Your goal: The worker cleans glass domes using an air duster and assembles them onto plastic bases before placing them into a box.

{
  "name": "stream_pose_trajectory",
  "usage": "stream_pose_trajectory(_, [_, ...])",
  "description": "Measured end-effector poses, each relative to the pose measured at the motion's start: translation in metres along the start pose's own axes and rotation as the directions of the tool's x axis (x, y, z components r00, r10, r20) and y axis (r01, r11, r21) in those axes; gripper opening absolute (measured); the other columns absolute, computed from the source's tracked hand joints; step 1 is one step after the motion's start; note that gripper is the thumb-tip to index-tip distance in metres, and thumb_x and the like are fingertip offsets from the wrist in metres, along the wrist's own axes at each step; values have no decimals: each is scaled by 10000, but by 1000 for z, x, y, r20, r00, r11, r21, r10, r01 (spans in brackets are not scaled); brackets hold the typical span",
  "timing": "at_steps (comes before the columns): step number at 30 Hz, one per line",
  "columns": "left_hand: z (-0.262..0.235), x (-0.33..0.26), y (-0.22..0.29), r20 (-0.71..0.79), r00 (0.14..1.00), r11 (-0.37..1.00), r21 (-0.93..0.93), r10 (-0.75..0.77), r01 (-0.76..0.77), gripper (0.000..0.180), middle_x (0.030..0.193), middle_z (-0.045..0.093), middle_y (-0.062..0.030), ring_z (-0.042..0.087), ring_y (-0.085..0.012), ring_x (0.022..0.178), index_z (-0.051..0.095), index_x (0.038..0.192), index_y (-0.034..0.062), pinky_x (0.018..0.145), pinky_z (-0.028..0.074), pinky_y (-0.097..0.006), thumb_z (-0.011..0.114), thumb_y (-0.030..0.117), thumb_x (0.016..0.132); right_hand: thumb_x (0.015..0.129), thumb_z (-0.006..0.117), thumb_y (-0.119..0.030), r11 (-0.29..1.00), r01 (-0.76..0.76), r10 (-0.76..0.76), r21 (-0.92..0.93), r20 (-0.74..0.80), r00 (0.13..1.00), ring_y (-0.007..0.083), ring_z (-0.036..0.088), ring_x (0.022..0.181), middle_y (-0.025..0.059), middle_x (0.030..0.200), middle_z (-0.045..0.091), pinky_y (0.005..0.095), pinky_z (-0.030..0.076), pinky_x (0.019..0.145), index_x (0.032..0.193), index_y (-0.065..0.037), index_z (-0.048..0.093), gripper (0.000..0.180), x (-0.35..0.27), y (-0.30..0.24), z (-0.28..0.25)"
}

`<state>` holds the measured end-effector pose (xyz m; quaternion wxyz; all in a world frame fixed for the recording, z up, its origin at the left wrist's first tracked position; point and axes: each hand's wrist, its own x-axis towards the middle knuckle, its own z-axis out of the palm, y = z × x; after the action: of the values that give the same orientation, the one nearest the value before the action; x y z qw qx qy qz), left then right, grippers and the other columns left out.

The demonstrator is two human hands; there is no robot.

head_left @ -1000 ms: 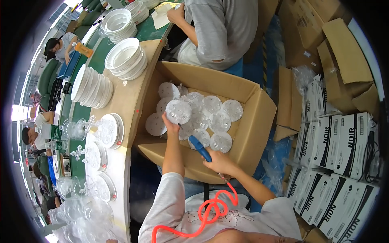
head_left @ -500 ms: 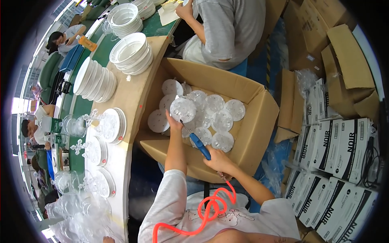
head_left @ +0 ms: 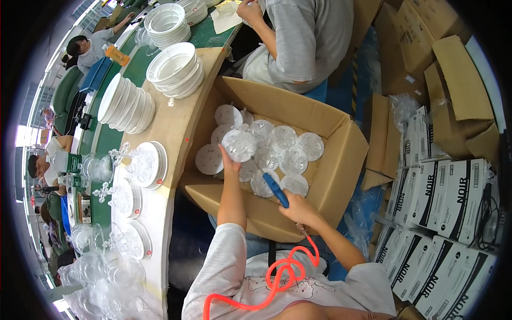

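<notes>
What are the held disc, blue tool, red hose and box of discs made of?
Disc: probably glossy clear plastic, perhaps glass; glints.
Blue tool: smooth plastic or painted metal; uniform colour.
Hose: likely glossy flexible plastic; smooth loops.
Box: matte cardboard; brown, folded.

The left hand [head_left: 230, 162] holds a clear round disc [head_left: 238, 145] above an open cardboard box [head_left: 340, 160], in which other clear discs [head_left: 293, 160] are lying. The right hand [head_left: 297, 208] grips a blue tool [head_left: 275, 190] with a thin tip, which points toward the held disc; an orange-red hose [head_left: 274, 285] is joined to it. At the left, a table [head_left: 173, 120] carries stacks of white rings [head_left: 176, 72]. A person in a grey shirt [head_left: 312, 45] sits beyond the box.
</notes>
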<state>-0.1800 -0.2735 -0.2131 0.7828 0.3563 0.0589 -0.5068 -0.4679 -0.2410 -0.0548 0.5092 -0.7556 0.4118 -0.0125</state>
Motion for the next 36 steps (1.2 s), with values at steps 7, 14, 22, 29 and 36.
stream_pose_trajectory(7, [4,-4,-1,-96,995,999,-13,37,-39,666,1307,459,-88,446,-292,1185,412,1296,100,1012,342,-460,382,603,861,711,582,-205,997,-28,29,75,-16,999,408,594,767,229,769,609,473,456,691,909,-24,522,275,1,2,-12])
stream_pose_trajectory(14, [-4,2,-5,-36,999,998,-63,13,-15,640,1313,452,-91,438,-293,1192,401,1305,99,1016,342,-447,364,577,881,720,596,-196,993,-62,54,97,80,995,350,612,784,187,799,619,399,459,719,927,-34,556,266,-4,-4,-12])
stream_pose_trajectory(22, [-5,2,-3,72,997,998,-65,11,-6,648,1303,463,-91,443,-285,1189,418,1291,86,1014,342,-452,376,581,875,716,589,-194,993,-11,-2,117,112,994,320,612,725,164,764,615,383,464,655,925,-29,551,269,-5,2,-7])
stream_pose_trajectory(29, [-2,3,-1,60,998,998,-55,4,0,657,1291,477,-101,459,-286,1176,426,1288,84,1006,351,-456,385,588,868,731,594,-190,990,31,-47,139,119,992,255,617,665,131,704,608,354,464,615,944,-35,550,267,-3,4,-5])
stream_pose_trajectory(36, [-1,2,-11,20,998,995,-83,-56,57,618,1255,511,-101,488,-276,1148,468,1256,76,997,366,-439,435,555,867,720,594,-194,971,-18,-40,238,238,970,300,618,657,161,702,608,376,470,638,907,-41,546,246,-7,3,-5])
